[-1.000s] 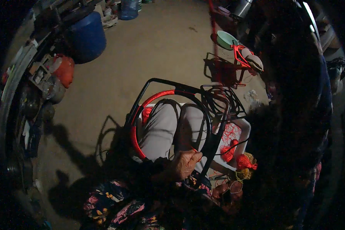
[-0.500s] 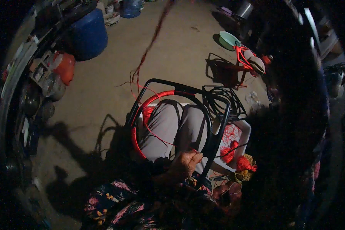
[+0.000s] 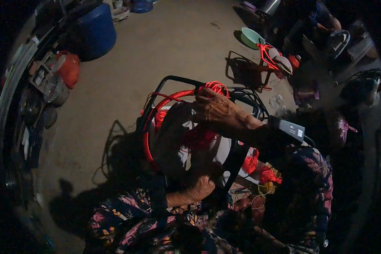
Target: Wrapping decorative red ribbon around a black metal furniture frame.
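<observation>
On my lap rests a black metal tube frame [image 3: 183, 78] with a round ring inside it. Red cord is wound tightly round the ring's left and upper part [image 3: 146, 146]. At the frame's far bar, my right hand [image 3: 218, 108] grips a loose bundle of red cord [image 3: 217, 87], whose loops stick out beyond the fingers. Below, near the ring's lower right, my left hand [image 3: 201, 188] is closed, its fingers in shadow; what it holds cannot be made out. A dark red mass of cord [image 3: 199, 137] shows between the hands.
Beside my right leg, red hanks [image 3: 250, 161] lie in a pale tray; more red and yellow yarn [image 3: 270, 174] is next to it. A red-corded stool [image 3: 269, 59], green basin [image 3: 252, 37] and blue barrel [image 3: 95, 34] stand farther off. Another person [image 3: 326, 21] is at far right.
My right hand has come up from the lower right to the frame's far bar with the red bundle. The cord strand stretched far ahead is gone from there. My left hand stays low.
</observation>
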`<state>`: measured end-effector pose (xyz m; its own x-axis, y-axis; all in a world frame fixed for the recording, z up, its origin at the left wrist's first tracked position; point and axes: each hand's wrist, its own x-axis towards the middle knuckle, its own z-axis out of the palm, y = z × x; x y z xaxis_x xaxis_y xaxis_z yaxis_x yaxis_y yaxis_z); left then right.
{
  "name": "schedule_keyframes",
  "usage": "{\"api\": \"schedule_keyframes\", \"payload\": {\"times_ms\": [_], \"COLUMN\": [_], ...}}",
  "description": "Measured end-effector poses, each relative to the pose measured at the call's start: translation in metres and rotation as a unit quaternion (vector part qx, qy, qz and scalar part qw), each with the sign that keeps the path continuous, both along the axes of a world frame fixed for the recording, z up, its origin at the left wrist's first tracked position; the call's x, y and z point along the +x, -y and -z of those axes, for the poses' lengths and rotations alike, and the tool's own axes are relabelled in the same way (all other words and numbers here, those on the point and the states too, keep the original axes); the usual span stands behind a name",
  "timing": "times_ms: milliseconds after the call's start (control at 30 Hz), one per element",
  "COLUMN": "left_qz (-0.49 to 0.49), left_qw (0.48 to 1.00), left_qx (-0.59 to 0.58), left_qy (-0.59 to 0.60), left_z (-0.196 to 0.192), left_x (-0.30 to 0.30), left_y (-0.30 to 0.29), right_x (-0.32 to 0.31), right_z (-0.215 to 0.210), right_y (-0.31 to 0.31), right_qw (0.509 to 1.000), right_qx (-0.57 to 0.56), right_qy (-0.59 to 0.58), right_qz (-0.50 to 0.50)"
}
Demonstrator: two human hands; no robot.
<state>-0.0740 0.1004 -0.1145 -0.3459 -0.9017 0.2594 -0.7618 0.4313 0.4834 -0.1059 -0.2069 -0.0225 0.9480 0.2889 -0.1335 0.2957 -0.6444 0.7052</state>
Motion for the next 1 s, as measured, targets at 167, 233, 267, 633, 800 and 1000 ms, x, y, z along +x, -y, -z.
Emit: {"api": "schedule_keyframes", "payload": {"times_ms": [167, 233, 267, 633, 800, 1000], "left_qz": [-0.044, -0.047, -0.052, -0.054, -0.056, -0.061], "left_qw": [0.988, 0.957, 0.945, 0.926, 0.926, 0.929], "left_qx": [0.061, 0.112, 0.121, 0.116, 0.104, 0.053], "left_qy": [-0.133, -0.262, -0.298, -0.356, -0.358, -0.36], "left_z": [-0.058, -0.088, -0.095, -0.107, -0.108, -0.11], "left_x": [0.03, 0.035, 0.039, 0.046, 0.046, 0.048], "left_y": [0.004, 0.017, 0.019, 0.027, 0.028, 0.034], "right_x": [0.007, -0.018, -0.02, -0.042, -0.038, -0.023], "right_z": [0.028, 0.063, 0.07, 0.025, 0.003, -0.016], "right_y": [-0.02, -0.01, -0.009, -0.061, -0.047, -0.054], "right_qw": [0.615, 0.68, 0.698, 0.598, 0.694, 0.719], "right_qx": [0.757, 0.69, 0.666, 0.768, 0.682, 0.651], "right_qy": [0.193, 0.114, 0.08, 0.072, 0.024, -0.022], "right_qz": [0.111, 0.222, 0.25, 0.217, 0.231, 0.242]}}
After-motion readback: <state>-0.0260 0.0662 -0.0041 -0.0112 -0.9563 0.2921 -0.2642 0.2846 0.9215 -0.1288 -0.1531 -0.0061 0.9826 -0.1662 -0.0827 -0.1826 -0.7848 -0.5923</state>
